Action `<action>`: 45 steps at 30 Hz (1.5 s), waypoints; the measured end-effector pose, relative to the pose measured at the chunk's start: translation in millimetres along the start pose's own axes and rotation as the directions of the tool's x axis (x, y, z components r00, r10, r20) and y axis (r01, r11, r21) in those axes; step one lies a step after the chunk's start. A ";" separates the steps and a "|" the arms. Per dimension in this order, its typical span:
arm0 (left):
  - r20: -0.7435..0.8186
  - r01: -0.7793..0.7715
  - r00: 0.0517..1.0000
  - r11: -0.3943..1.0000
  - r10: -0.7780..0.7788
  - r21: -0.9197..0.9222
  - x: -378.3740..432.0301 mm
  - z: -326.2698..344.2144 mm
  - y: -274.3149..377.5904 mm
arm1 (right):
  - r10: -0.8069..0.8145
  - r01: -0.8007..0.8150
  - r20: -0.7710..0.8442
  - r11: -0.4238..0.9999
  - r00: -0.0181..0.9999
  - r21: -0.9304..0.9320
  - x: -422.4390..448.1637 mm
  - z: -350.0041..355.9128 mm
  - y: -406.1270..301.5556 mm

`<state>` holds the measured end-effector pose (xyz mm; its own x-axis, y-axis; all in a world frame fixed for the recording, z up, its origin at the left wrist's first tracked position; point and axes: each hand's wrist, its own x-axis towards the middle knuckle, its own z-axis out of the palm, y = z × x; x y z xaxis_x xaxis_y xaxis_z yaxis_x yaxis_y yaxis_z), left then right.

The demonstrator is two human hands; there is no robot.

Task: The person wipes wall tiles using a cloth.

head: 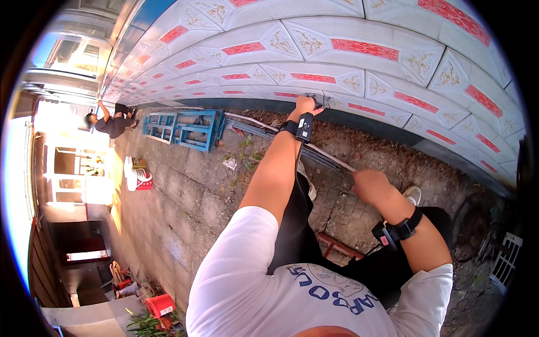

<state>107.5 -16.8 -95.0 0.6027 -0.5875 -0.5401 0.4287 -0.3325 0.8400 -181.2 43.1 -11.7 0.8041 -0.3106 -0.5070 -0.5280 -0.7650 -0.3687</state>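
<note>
My left hand is stretched out to the patterned wall panels and grips a dark striped cloth against their lower edge. The panels are white with red strips and gold ornament. My right hand is curled into a fist above the ground, in front of my right shoe. Nothing shows in its fingers. A pale pipe runs behind it in the picture, and whether the two touch is unclear. Both wrists wear black strapped devices.
Beneath me is a reddish stool frame. Thin rods lie along the wall's base. Blue metal frames stand farther left, near another person reaching up. Buckets and a red bucket stand on the paved yard.
</note>
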 end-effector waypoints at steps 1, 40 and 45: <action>-0.013 0.001 1.000 1.000 -0.001 0.009 0.3 -0.6 -3.1 | 0.004 -0.004 -0.002 1.000 1.000 -0.005 1.8 1.6 0.2; 0.597 -0.038 0.789 0.982 0.142 -0.183 -139.6 103.7 36.9 | 0.067 -0.067 -0.018 0.997 0.998 -0.022 -4.3 -0.3 11.7; 0.457 -0.248 0.787 0.890 0.415 -0.382 -151.7 57.5 81.8 | -0.006 0.005 -0.043 0.999 0.999 -0.033 -6.6 -2.7 5.6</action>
<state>12.4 2.7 58.7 0.3446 -0.9373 -0.0526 0.4893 0.1316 0.8621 -188.7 39.3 -8.3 0.8183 -0.3297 -0.4707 -0.5149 -0.7844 -0.3457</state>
